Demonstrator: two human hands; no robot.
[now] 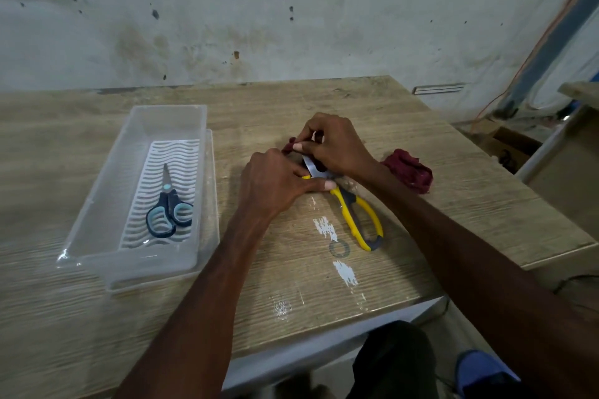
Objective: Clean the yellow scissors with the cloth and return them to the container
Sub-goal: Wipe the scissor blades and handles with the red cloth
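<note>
The yellow scissors (pixel 358 214) lie on the wooden table (pixel 324 285), handles toward me, blades pointing away under my hands. My left hand (pixel 275 181) presses down on the scissors near the pivot. My right hand (pixel 334 144) pinches a dark red cloth (pixel 409 170) around the bare blade; a bit of cloth shows at my fingertips and the rest trails out to the right behind my wrist. The clear plastic container (pixel 97 204) stands to the left with a white ribbed insert.
Blue scissors (pixel 169 209) lie inside the container on the insert. The table's right edge drops off near a cardboard box and cables. A wall rises behind the table. White scuffs mark the tabletop near me.
</note>
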